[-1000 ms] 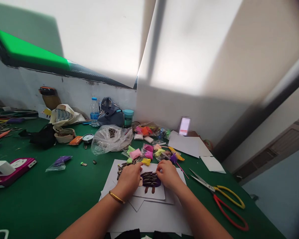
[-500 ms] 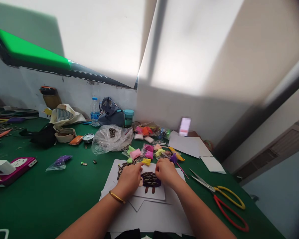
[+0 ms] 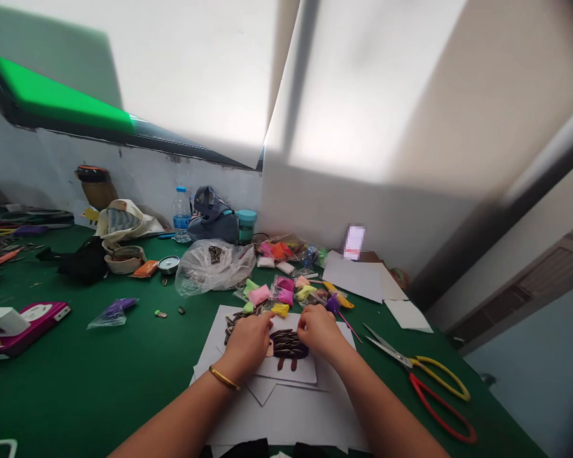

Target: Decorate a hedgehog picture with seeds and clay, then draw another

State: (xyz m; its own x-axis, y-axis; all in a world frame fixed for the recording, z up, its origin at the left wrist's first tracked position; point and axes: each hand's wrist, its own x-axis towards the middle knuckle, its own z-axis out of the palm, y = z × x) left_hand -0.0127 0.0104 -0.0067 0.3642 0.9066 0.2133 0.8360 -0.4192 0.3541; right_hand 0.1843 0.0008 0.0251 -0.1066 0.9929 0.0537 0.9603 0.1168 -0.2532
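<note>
Now the seed-covered hedgehog [image 3: 289,344] is closely flanked by the left hand [image 3: 249,340] and right hand [image 3: 319,329], both curled; whether anything is gripped cannot be told.

The hands [image 3: 249,342] [image 3: 318,327] are bare, with a golden bangle [image 3: 224,379] on the left wrist [image 3: 231,369] and black clothing [image 3: 248,449] below.

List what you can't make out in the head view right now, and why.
All in the head view:
Left hand and right hand: whether either holds anything; each blocks its own grip.
Seed-covered figure: left end partly hidden by the left hand.
Phone: screen lost to pixel blur.
Magenta box: cut off by the left edge.
Thin white object: cut off at the bottom-left corner.
</note>
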